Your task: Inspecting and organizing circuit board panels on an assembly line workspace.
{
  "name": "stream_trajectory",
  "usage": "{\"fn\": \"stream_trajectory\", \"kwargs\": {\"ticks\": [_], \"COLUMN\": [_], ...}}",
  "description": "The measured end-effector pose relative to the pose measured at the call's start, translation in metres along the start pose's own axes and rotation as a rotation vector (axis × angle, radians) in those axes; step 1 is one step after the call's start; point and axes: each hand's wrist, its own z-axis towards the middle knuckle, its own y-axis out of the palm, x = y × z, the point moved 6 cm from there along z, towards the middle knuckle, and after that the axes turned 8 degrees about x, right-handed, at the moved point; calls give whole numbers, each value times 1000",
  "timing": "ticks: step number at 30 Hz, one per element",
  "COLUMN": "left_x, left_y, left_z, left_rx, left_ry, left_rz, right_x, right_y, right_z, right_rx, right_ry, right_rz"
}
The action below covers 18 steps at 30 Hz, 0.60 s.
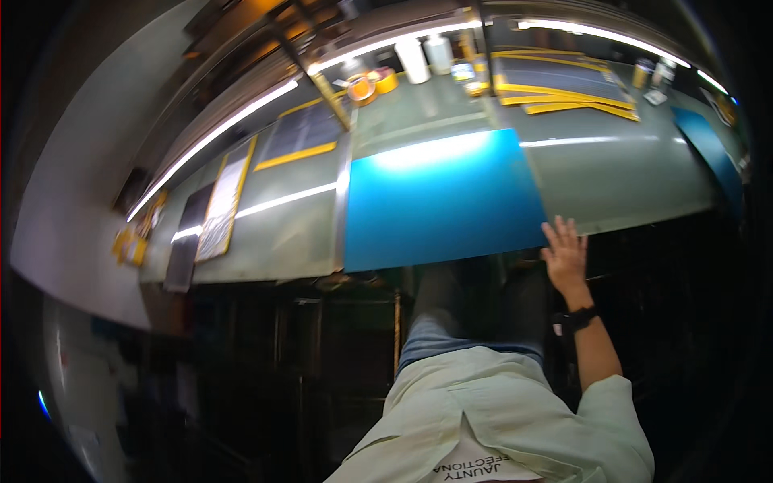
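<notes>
The right hand (567, 256) is being held spread just beside a blue sheet (443, 211). The left hand's state, not being shown, cannot be told.

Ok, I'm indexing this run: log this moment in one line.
right hand: open, at corner of large blue sheet | left hand: not in view | large blue sheet: on bench

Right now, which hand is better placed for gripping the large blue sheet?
Probably the right hand: it is open at the near right corner of the large blue sheet, though touching is unclear. The left hand is not in view.
</notes>
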Motion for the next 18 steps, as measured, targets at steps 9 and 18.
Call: {"fn": "stream_trajectory", "kwargs": {"ticks": [9,18], "left_x": [-11,20], "left_y": [90,169], "left_z": [-51,-52], "left_rx": [-152,-280], "left_ry": [-166,-184], "left_rz": [-291,-723], "right_x": [-18,-11], "right_y": [2,17], "right_z": [-1,-7], "right_rx": [-28,-36], "right_ry": [-43,-111], "right_rz": [-25,-184]}}
